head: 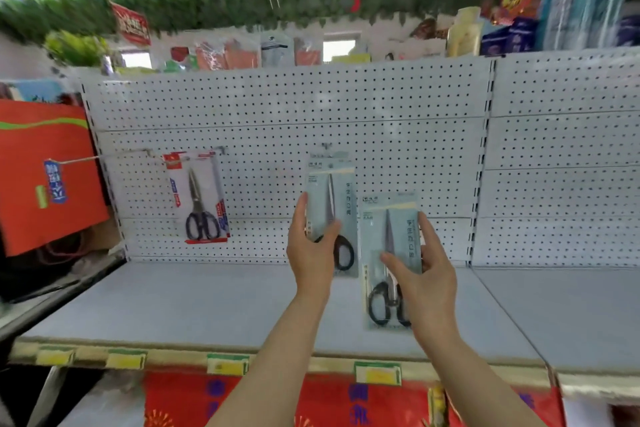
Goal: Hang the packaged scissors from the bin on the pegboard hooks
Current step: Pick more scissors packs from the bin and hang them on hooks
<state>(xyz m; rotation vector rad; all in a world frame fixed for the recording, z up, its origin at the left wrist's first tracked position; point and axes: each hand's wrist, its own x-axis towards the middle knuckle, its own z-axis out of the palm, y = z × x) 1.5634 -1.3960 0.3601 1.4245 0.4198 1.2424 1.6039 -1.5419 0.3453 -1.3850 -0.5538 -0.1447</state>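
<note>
We hold one pale scissors pack (pixel 332 215) in our left hand (pixel 311 246) against the pegboard (pixel 277 104), another pack (pixel 389 260) in our right hand (pixel 424 274).

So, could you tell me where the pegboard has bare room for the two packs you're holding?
Free: the pegboard right of the left hand's pack, up to the upright, and the top rows. The shelf below is bare too. Crowded: the left, by the red-carded pack. The right hand holds the other pack.
</note>
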